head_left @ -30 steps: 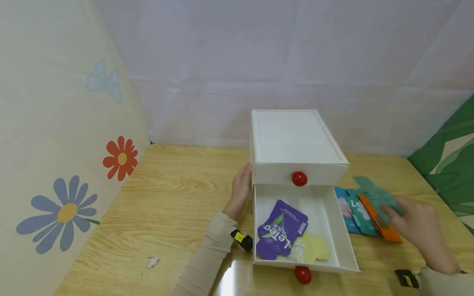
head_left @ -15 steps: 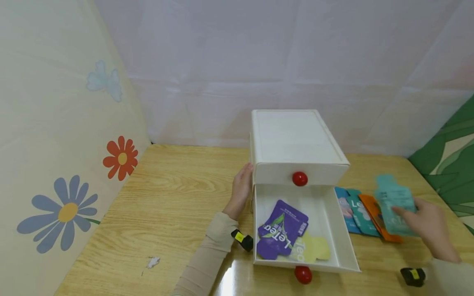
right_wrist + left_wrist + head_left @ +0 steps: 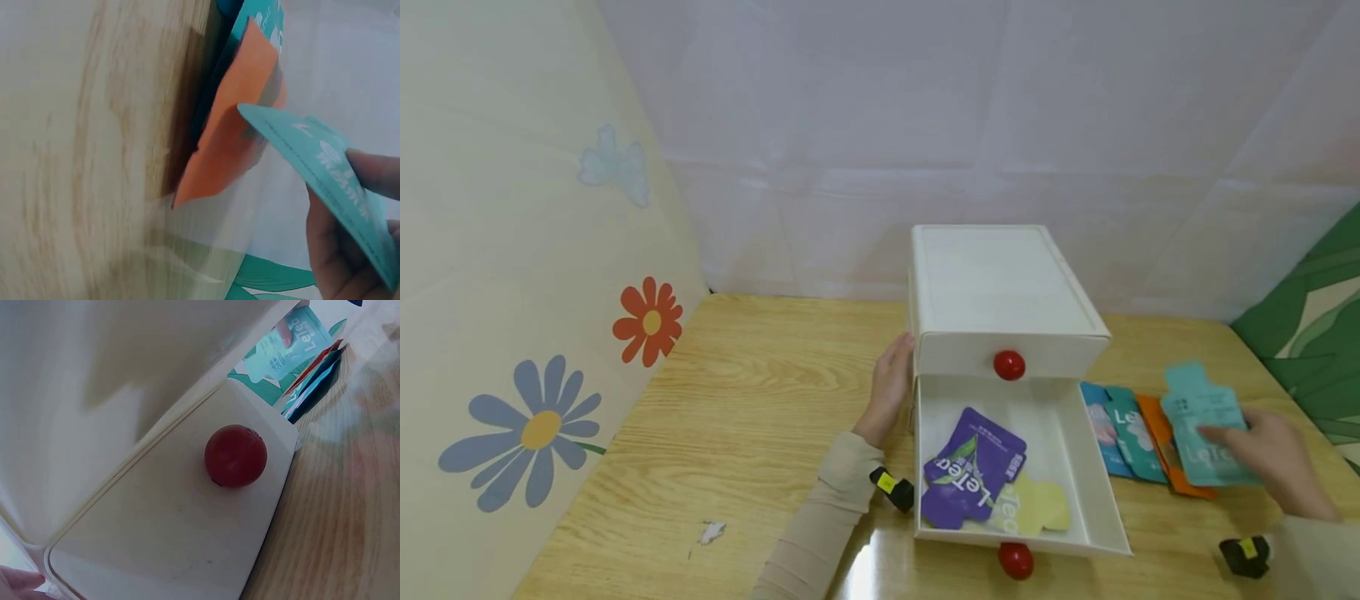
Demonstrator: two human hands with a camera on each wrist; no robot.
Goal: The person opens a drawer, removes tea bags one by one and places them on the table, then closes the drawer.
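The teal packet [image 3: 1206,437] is pinched in the right hand [image 3: 1273,454], fingers on its face and thumb beneath, and is held lifted above the counter [image 3: 752,417] at the right side, just over the row of packets lying there; in the right wrist view the same packet [image 3: 337,187] shows edge-on between the fingertips [image 3: 375,172]. Nearest the person, a red knob [image 3: 1016,560] sticks out from the front of the open drawer [image 3: 1097,492], which is pulled well out of the white box [image 3: 992,287]. Inside the drawer a purple packet [image 3: 970,479] lies partly over a pale yellow packet [image 3: 1037,507]. Right of the drawer, on the counter, an orange packet [image 3: 1168,454] lies beneath the raised one, beside a dark teal packet [image 3: 1131,433] and a blue packet [image 3: 1097,425] that overlap one another. The left hand [image 3: 891,387] rests with straight fingers flat against the left side of the box, level with the drawer's back end. A second red knob [image 3: 1008,364] sits on the closed upper drawer front [image 3: 187,525]. Behind the box hangs a white sheet [image 3: 925,125], with a flowered cloth [image 3: 512,292] at the left.
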